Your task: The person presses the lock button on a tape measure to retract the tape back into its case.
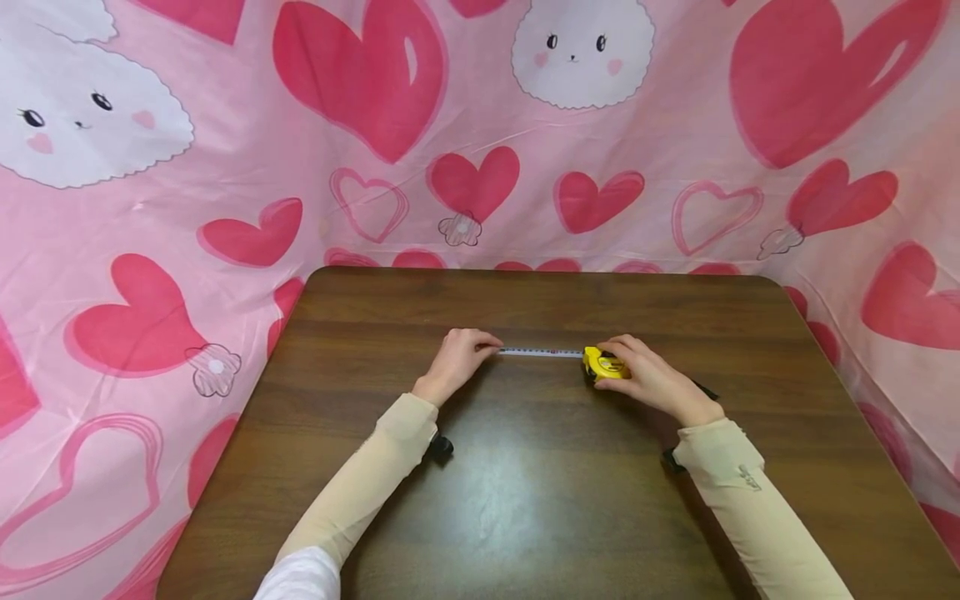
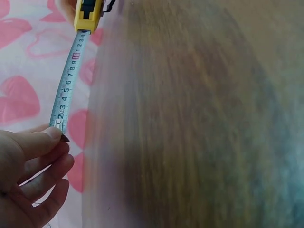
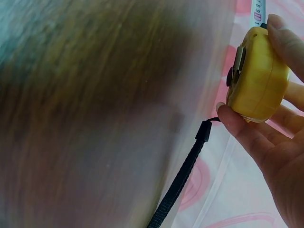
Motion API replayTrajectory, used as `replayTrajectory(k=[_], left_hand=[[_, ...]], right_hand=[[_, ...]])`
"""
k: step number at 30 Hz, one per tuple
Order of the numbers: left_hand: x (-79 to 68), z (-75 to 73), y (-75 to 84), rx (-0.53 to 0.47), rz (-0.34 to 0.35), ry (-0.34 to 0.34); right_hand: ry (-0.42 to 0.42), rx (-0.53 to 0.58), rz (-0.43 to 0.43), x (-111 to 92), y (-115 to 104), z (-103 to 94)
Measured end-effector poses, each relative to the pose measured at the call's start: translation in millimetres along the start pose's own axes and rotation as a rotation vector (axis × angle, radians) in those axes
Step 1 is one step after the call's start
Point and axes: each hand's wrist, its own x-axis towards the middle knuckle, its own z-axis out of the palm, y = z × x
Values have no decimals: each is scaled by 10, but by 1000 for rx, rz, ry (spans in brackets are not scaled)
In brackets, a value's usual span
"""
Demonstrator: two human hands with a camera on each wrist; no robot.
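A yellow tape measure (image 1: 604, 364) is held over the table by my right hand (image 1: 651, 377), with thumb and fingers round its case. Its white blade (image 1: 542, 352) stretches leftward in a straight line. My left hand (image 1: 459, 360) pinches the blade's end between thumb and fingers. In the left wrist view, black numbers show along the blade (image 2: 69, 80), with a red-marked 10 closer to the case (image 2: 88, 16); the left thumb (image 2: 45, 140) covers its tip. The right wrist view shows the case (image 3: 259, 76) side-on, with a black wrist strap (image 3: 183, 178) hanging from it.
The brown wooden table (image 1: 495, 500) has rounded far corners. Behind it and at both sides hangs a pink cloth (image 1: 510, 125) printed with hearts and white animal faces. A black wrist camera (image 1: 441, 448) sits under the left forearm, and another dark device (image 1: 672, 460) at the right.
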Motion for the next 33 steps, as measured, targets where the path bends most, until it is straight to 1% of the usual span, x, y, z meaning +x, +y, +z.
replayTrajectory(k=[4,12,22,28,33], left_hand=[[-7,30,24,-9,0,0],[5,76,62,-26,19,6],[28,127,93,-37,41,13],[40,150,129,-35,35,8],[53,176,138,-32,47,19]], right_hand=[[7,-3,-8,7,-11,17],[-9,27,14,50,-67,35],[-16,21,19,81,-119,52],[-5,12,2,103,-135,64],[10,6,-20,124,-161,82]])
